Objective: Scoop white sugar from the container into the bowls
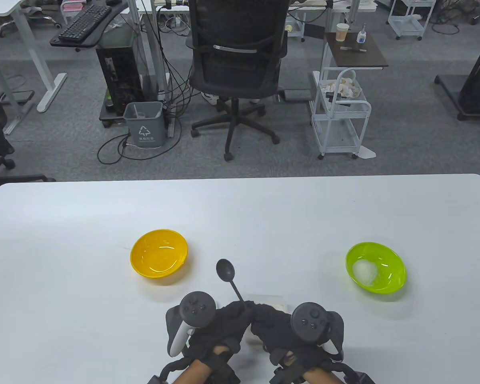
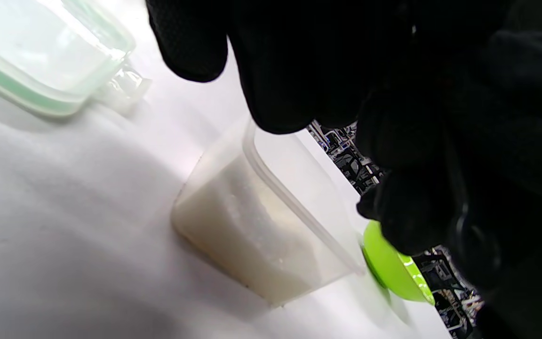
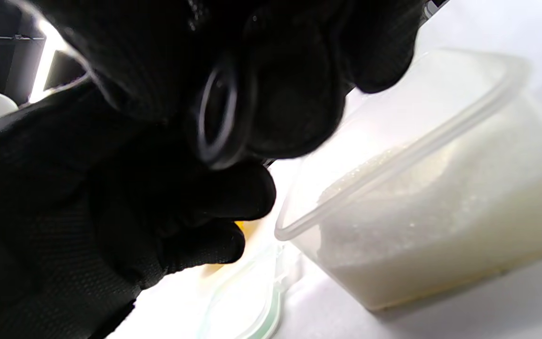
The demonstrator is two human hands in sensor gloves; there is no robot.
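Yellow bowl [image 1: 159,253] and green bowl [image 1: 376,267]: glossy plastic. Container [image 2: 271,226]: translucent, frosted plastic. Spoon [image 1: 226,271]: matt black. Gloved fingers [image 2: 191,42]: knitted black cloth. Table [image 1: 84,224]: smooth, matt white.

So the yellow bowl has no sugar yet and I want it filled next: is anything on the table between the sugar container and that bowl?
Nothing visible: bare table lies between the container and the yellow bowl.
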